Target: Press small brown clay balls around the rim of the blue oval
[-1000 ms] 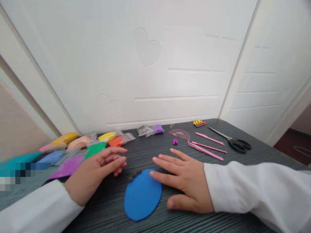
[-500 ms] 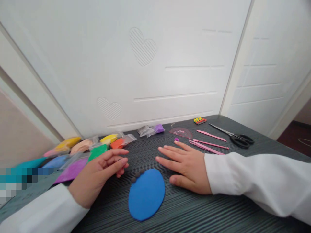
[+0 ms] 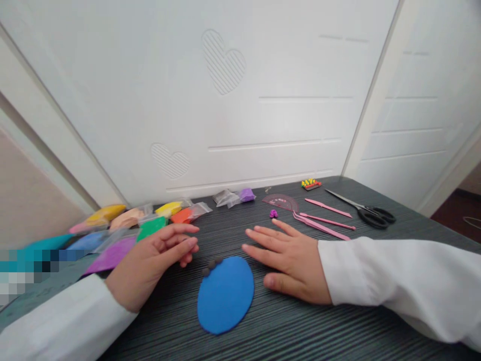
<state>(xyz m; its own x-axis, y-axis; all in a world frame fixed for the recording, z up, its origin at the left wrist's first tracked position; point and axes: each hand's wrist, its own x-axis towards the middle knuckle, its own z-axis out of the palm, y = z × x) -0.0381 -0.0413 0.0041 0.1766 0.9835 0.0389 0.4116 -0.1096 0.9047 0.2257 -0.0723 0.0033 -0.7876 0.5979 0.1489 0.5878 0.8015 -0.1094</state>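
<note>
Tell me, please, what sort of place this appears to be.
Probably an indoor craft spot, perhaps in a home: a flat blue oval lies on a dark table, with small bags of coloured material at left and scissors at right.

A blue oval sheet [image 3: 225,298] is seen at the lower centre of the frame, its upper-left edge lined with small dark balls [image 3: 212,265]. Beside it, right of centre, the right hand [image 3: 291,263] is spread palm down. At lower left, the left hand [image 3: 158,263] is loosely curled. Coloured packets [image 3: 152,227] are laid behind it; pink tools [image 3: 328,207] and scissors [image 3: 363,207] are placed toward the right edge.
</note>
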